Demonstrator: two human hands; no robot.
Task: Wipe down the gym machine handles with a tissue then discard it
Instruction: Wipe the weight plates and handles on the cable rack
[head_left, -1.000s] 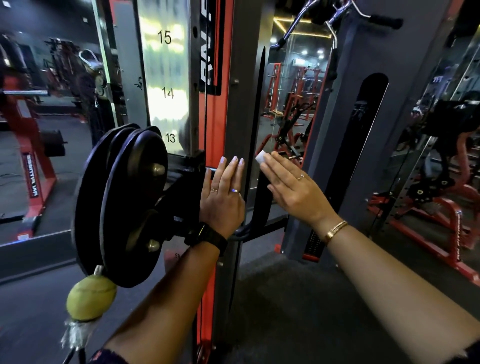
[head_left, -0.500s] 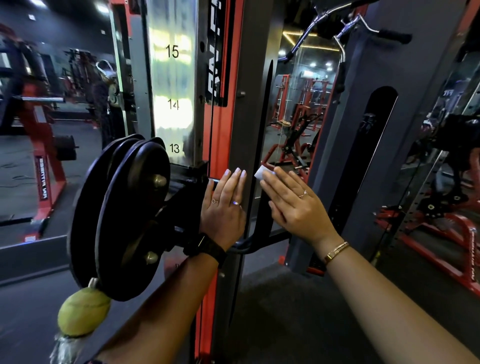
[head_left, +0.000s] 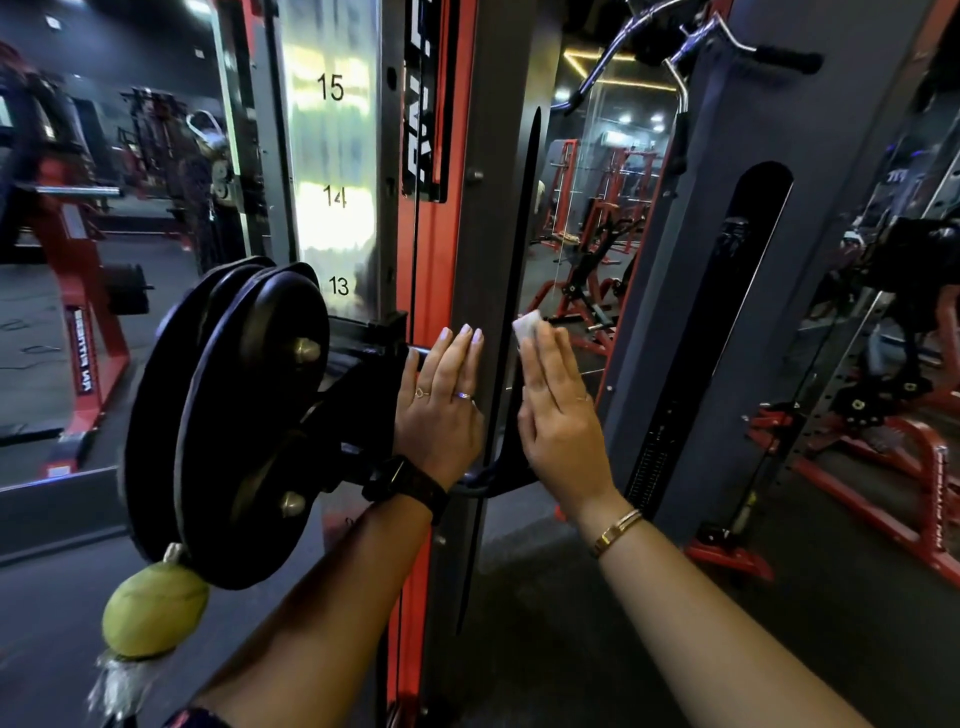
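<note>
Folded white tissue (head_left: 525, 323) under flat right hand (head_left: 563, 421).

A gym: black weight plates (head_left: 249, 415) hang at nine o'clock, a numbered rack upright (head_left: 332, 156) rises at twelve, a pull-down bar (head_left: 789, 61) at one, red machine frames (head_left: 93, 312) at ten and three.
</note>
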